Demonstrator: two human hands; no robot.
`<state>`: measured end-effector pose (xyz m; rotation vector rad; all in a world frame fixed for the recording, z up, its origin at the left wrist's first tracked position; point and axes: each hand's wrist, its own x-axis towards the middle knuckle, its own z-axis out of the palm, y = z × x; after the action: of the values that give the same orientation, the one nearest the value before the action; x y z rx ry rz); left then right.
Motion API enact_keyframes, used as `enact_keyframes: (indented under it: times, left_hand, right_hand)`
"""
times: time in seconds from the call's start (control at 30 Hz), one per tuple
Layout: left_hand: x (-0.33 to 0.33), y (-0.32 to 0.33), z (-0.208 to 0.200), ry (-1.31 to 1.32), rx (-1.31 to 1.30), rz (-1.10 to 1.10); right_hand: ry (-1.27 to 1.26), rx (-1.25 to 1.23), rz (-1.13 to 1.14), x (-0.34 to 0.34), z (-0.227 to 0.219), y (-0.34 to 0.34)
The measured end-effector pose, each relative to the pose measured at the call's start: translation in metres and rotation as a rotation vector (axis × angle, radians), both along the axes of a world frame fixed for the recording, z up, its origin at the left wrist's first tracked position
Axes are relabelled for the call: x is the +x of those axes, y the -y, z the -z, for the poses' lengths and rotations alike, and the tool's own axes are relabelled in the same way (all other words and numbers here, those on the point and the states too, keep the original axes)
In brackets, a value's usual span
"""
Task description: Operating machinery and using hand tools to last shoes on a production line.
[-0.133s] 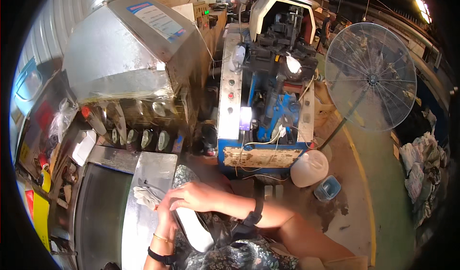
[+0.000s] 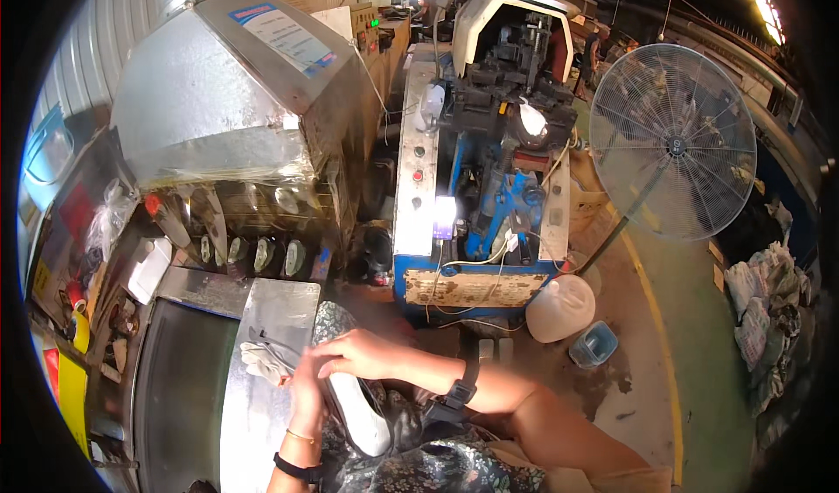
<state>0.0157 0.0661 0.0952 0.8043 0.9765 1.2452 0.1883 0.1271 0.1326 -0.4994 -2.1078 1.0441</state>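
A shoe-shaped piece with a white sole face and a dark edge lies slantwise over my lap, on a dark floral garment. My right hand reaches across from the right at its far end, with curled fingers that overlap my left hand. Along the left side of the same end is my left hand; its fingers are mostly hidden beneath the right hand and slightly blurred. What the fingertips pinch, if anything, is hidden. White gloves lie on the metal tabletop, just left of my hands.
Several shoe forms stand in a row under a metal hood. A dark conveyor belt runs at left. Ahead stands a blue machine; to its right are a white jug, a blue tub and a large fan.
The whole view has shifted slightly left. My hands stay together at the far end of the white-soled piece, with only a slight shift of the fingers and left wrist.
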Motion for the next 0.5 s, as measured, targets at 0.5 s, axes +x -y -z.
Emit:
enact_keyframes:
  times: [0.5]
  left_hand:
    - [-0.037,-0.027,0.018,-0.028,-0.062,-0.030]
  right_hand:
    - [-0.166,-0.568,0.349,0.005,0.080,0.022]
